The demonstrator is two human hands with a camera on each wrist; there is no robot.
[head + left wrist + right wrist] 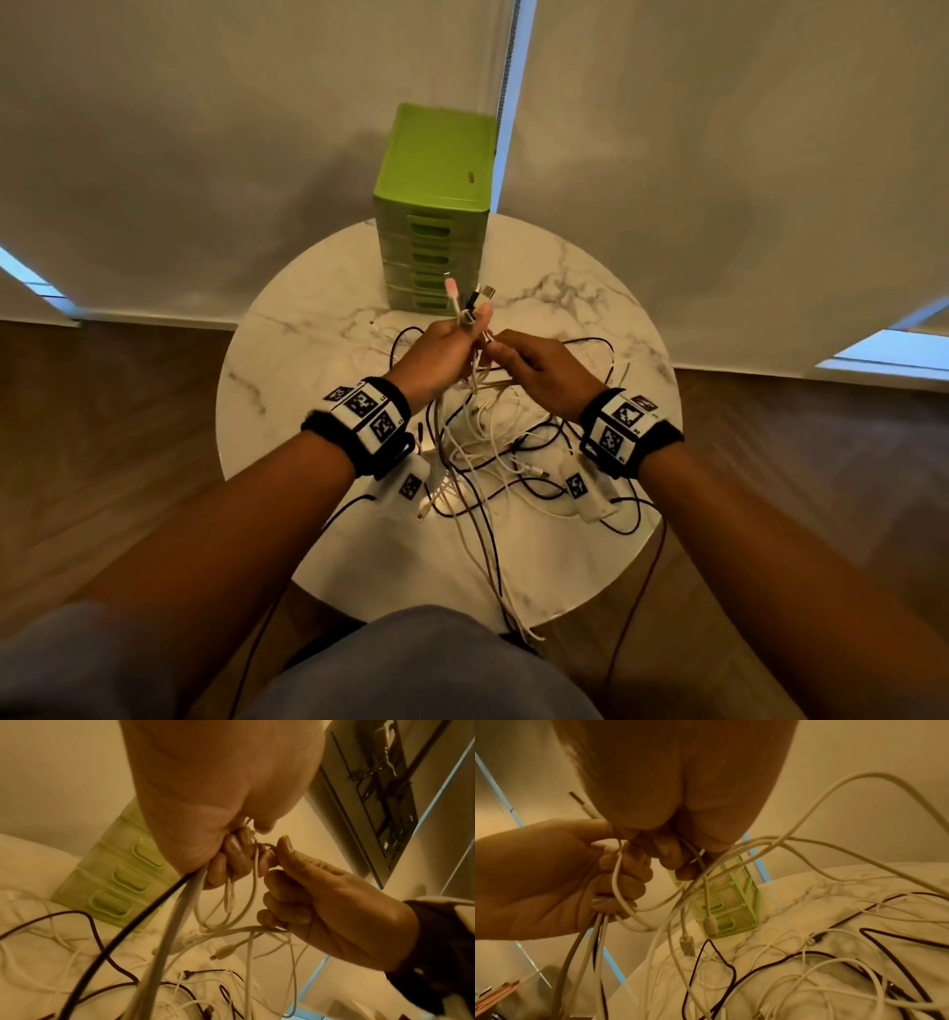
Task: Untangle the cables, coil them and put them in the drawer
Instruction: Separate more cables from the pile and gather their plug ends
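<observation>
My left hand (457, 336) is raised over the table and grips a bundle of white and black cables (464, 303), whose plug ends stick up past its thumb. My right hand (500, 352) is right beside it and pinches a thin white cable (254, 866) at the bundle. In the left wrist view the right hand (287, 882) has its fingers curled round white strands. The right wrist view shows the left hand (618, 878) closed on several cords. The remaining tangle of cables (488, 452) hangs from both hands and lies spread on the table.
A green drawer unit (434, 205) stands at the far edge of the round marble table (318, 318), all its drawers closed. Some cables trail off the table's near edge (513, 611) towards my lap. Pale blinds hang behind; wooden floor lies around.
</observation>
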